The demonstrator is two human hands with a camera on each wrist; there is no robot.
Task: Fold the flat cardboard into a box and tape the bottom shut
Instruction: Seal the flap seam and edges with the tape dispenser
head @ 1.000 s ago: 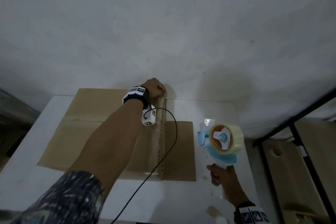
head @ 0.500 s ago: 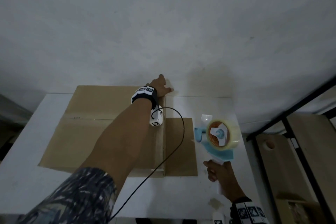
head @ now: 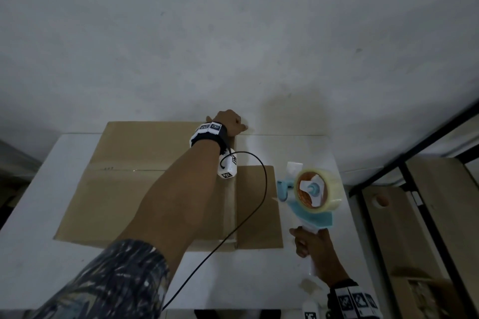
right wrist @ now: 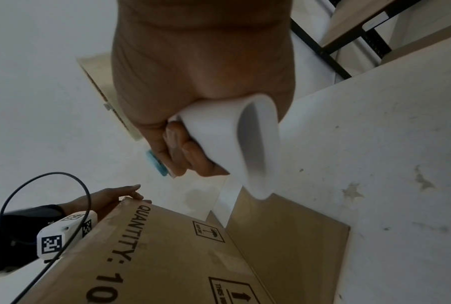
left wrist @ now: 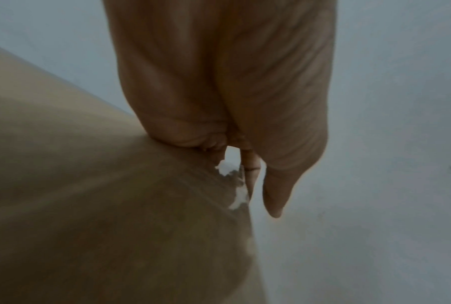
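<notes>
The brown cardboard box [head: 145, 189] stands on the white table [head: 259, 280], with one flap [head: 256, 204] lying flat to its right. Black print reading "QUANTITY" shows on its side [right wrist: 180, 257]. My left hand [head: 229, 124] rests on the far right corner, up against the wall. In the left wrist view the fingers [left wrist: 208, 142] touch the cardboard edge and the thumb points down beside it. My right hand [head: 311, 241] grips the white handle [right wrist: 245, 144] of a blue tape dispenser [head: 315, 190] with a clear roll, held above the table to the right of the flap.
A grey wall [head: 233, 33] rises straight behind the table. A black-framed rack [head: 414, 202] with wooden boards stands at the right. A black cable [head: 264, 189] loops from my left wrist across the flap. Stains mark the table near my right wrist.
The cardboard edge that stood up under my left hand now lies level. The left hand stays at the far corner. The right hand with the dispenser has barely moved.
</notes>
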